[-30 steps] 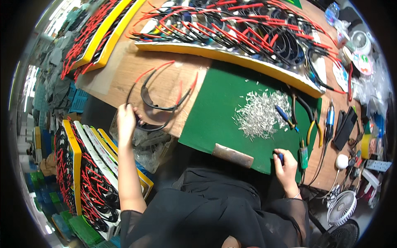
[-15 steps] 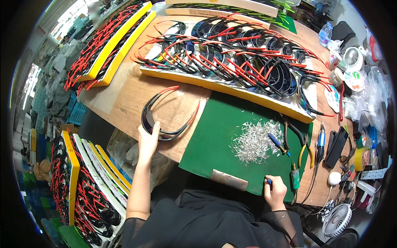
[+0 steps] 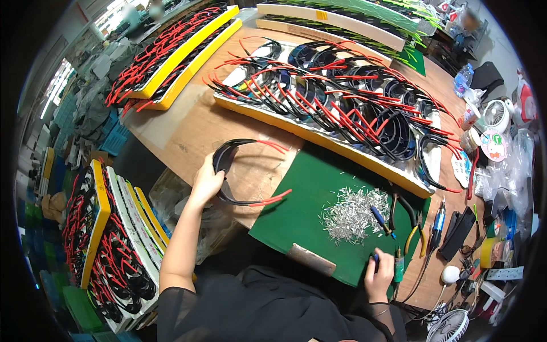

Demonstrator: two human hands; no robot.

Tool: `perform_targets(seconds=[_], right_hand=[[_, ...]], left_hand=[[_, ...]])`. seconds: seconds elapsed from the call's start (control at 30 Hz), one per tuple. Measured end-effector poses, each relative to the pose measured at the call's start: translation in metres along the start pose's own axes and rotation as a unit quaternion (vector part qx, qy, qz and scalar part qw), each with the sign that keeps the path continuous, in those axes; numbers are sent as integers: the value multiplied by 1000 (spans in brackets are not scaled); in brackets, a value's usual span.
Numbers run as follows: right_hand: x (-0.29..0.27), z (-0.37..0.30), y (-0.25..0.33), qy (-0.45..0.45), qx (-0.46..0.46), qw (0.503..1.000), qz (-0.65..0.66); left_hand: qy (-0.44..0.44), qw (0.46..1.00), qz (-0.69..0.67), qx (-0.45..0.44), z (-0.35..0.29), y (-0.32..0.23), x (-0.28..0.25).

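Observation:
My left hand (image 3: 209, 178) grips a pair of sunglasses (image 3: 225, 158) by the front, thumb on the dark lens. Their black arms with red tips point to the right, above the bare wood and the edge of the green mat (image 3: 296, 214). At the mat's lower right corner my right hand (image 3: 380, 275) is closed round a small dark blue handle (image 3: 376, 259); the rest of that tool is hidden. Ahead of it lies a heap of small silver pins (image 3: 354, 216), with a blue-handled screwdriver (image 3: 380, 219) along its right side.
A yellow-edged tray (image 3: 319, 137) full of red-tipped sunglasses stands behind the mat. Pliers (image 3: 405, 211), cutters (image 3: 423, 236), a green-handled tool (image 3: 399, 265) and a blue electric screwdriver (image 3: 437, 225) lie at the right. More trays (image 3: 98, 233) are stacked at the left.
My left hand has turned the sunglasses, so their arms swing from pointing up and right to pointing right. My right hand keeps its grip near the mat's corner. The whole view has shifted slightly.

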State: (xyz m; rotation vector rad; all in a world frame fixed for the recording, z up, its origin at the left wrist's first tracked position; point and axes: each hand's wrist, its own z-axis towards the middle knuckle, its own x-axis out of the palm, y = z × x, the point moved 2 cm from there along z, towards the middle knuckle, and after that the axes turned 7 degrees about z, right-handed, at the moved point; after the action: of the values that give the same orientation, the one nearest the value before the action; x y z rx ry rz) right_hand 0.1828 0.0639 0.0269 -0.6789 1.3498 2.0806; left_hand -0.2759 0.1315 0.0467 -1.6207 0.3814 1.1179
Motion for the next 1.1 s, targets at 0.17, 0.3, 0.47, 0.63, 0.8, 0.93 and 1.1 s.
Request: perform_targets(seconds=[0.17, 0.3, 0.47, 0.63, 0.8, 0.93, 1.1], right_hand=[[8, 7, -4, 20, -9, 992, -121], [8, 6, 3, 15, 17, 985, -169], [11, 6, 36, -4, 7, 992, -126], [35, -5, 38, -26, 17, 994, -101], [51, 18, 74, -6, -43, 999, -23], [72, 69, 107, 68, -147, 984, 78], [91, 104, 129, 167, -194, 963, 85]], left_hand=[[-29, 991, 133, 20, -1, -13, 4], [-24, 995, 92, 19, -2, -6, 7], [8, 996, 82, 29, 9, -16, 6], [48, 995, 59, 64, 15, -16, 3], [80, 991, 48, 101, 11, -31, 5], [103, 986, 32, 124, 9, -47, 23], [93, 988, 3, 127, 10, -47, 25]])
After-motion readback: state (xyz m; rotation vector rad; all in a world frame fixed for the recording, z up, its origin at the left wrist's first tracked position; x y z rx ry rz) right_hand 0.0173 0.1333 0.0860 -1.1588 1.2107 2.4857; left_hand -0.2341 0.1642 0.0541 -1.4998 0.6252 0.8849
